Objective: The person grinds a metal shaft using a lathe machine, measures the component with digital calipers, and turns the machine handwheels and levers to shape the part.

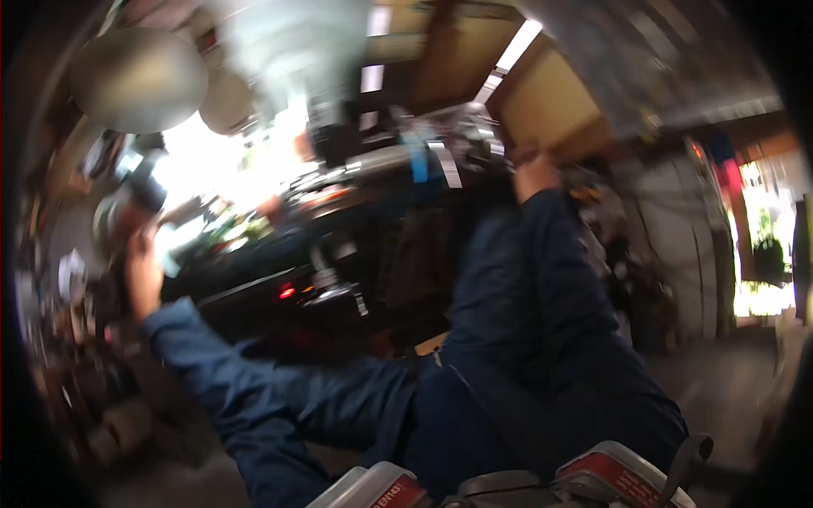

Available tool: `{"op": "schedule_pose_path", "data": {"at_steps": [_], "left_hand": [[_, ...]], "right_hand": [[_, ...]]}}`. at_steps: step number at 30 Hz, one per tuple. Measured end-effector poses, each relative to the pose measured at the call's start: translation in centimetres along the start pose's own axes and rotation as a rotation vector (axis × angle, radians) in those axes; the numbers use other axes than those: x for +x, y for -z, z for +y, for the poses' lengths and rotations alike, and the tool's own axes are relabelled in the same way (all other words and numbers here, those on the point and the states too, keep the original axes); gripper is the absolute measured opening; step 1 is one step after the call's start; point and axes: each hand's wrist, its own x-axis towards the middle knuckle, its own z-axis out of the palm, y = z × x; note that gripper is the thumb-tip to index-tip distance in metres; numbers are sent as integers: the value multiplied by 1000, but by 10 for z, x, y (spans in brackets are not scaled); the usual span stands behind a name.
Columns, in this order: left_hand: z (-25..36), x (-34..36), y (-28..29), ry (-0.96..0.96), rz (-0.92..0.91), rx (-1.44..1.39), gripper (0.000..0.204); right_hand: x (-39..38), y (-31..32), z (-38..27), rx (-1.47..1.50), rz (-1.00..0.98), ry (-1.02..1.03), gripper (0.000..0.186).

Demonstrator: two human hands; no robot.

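Cluttered rm [682, 224]; L hand [144, 264] nr dark obj. [147, 183], R hand [535, 176] apart.

The left hand [144, 269] is at the far left, the right hand [535, 176] right of centre and farther up (blur hides whether either touches anything). Between them stretches a dark expanse with a small light [287, 292] on its near side. Beyond that light, toward the left, lies a row of clutter [237, 230], with glare behind it. A round disc [140, 80] is above the left hand; a strip lamp [518, 46] runs overhead, left of the right hand. Far right, past the right hand, is an opening [766, 275].
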Motion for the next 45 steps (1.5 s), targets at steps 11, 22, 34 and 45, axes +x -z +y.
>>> {"op": "schedule_pose_path", "data": {"at_steps": [11,22,34,45], "left_hand": [[8,10,5,529,-22,-470,42],[-1,10,14,556,-121,-574,46],[-23,-1,8,295,2,-394,41],[11,4,4,661,60,-899,39]], "right_hand": [[-178,76,220,67,-830,-650,58],[-242,175,382,-762,5,-993,27],[-211,245,387,-735,-729,-1132,44],[-124,329,240,-774,-63,-662,56]]}}
